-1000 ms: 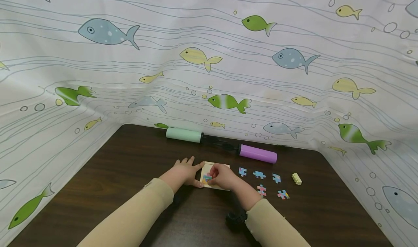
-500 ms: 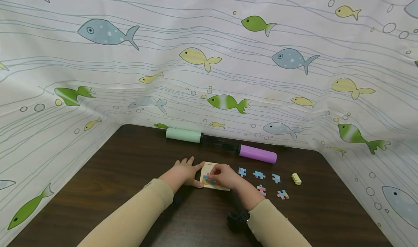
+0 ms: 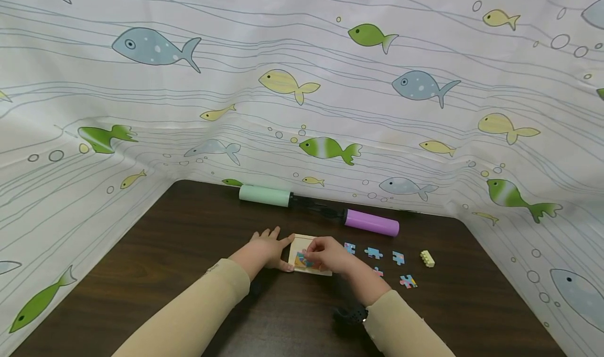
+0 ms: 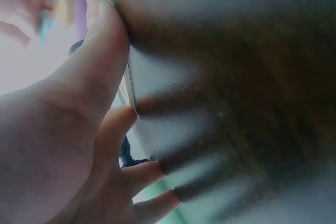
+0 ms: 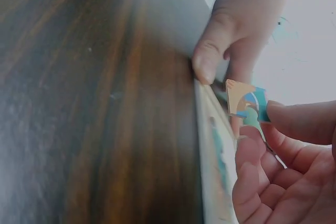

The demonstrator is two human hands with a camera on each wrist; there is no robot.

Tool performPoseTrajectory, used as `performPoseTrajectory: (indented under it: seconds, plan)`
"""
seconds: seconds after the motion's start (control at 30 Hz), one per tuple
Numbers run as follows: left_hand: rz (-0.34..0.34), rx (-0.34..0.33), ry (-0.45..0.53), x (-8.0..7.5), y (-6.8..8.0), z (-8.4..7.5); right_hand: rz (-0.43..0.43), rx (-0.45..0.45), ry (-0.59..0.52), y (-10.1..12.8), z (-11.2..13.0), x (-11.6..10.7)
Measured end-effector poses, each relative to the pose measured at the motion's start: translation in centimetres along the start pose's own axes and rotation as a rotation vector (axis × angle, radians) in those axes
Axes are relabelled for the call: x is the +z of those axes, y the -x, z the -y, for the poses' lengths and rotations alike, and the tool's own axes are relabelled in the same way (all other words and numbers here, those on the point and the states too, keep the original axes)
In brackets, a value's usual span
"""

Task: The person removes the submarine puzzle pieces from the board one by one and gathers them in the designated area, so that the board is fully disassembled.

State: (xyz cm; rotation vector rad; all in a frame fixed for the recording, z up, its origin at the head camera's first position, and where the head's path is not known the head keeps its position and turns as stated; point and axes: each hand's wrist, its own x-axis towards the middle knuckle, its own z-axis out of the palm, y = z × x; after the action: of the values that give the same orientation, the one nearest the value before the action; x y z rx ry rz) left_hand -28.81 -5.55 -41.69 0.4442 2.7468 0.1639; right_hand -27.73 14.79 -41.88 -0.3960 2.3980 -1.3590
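dark wooden table (image 3: 179,252), walled on three sides by a white cloth printed with fish (image 3: 330,84).

left hand (image 3: 265,249) lies on the table at the left edge of a pale puzzle board (image 3: 302,240). its fingers are straight and spread, thumb stretched along the near left corner of the board, index tip at the far left corner. left wrist view confirms it: thumb (image 4: 100,51) pressed against the board's thin edge, the other fingers flat on the wood. it steadies the board and grips nothing.

right hand (image 3: 330,255) sits over the right half of the board. it pinches a puzzle piece (image 5: 245,103) between thumb and fingertips; in the right wrist view the piece is tilted on edge, just above the board's surface, showing orange, blue and teal. whether the piece touches the board, cannot tell. coloured parts show on the board's left part in the head view (image 3: 302,262), beside the right hand's fingertips.

loose puzzle pieces on the table right of the board: one just beside the right hand (image 3: 350,248), a blue one (image 3: 373,252), another (image 3: 398,258), a multicoloured one nearer the person (image 3: 408,281), and one half hidden by the right wrist (image 3: 379,271).

a small yellow toy brick (image 3: 427,258) lies further right, apart from the pieces.

at the far table edge, against the cloth: a mint green cylinder (image 3: 264,195) and a purple cylinder (image 3: 371,223), with a dark part (image 3: 316,207) between them.

both sleeves are beige; a dark band (image 3: 351,314) sits at the right wrist.
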Motion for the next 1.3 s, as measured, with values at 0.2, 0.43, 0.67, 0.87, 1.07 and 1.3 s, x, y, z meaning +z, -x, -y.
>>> performPoseTrajectory:
  seconds: [0.2,0.43,0.67,0.87,1.07,1.3]
  plan:
    - [0.001,-0.002,-0.005,0.3,0.1,0.1,0.007,-0.016,0.021,2.0,-0.1,-1.9]
    - [0.001,-0.001,-0.008,0.3,0.2,0.4,0.056,-0.006,0.049,5.1,-1.7,-4.6]
    - [0.008,-0.007,-0.002,0.1,0.3,0.5,0.136,0.029,0.114,7.4,-3.4,-6.1]
    - [0.003,-0.007,0.002,0.2,0.2,0.5,0.11,0.083,0.175,7.9,-3.8,-6.1]
    - [0.002,-0.003,-0.005,0.3,0.0,0.3,0.046,0.09,0.224,7.8,-3.4,-6.0]
    - [0.004,-0.001,-0.009,0.1,0.1,0.0,0.049,0.046,0.207,6.4,-2.5,-5.4]
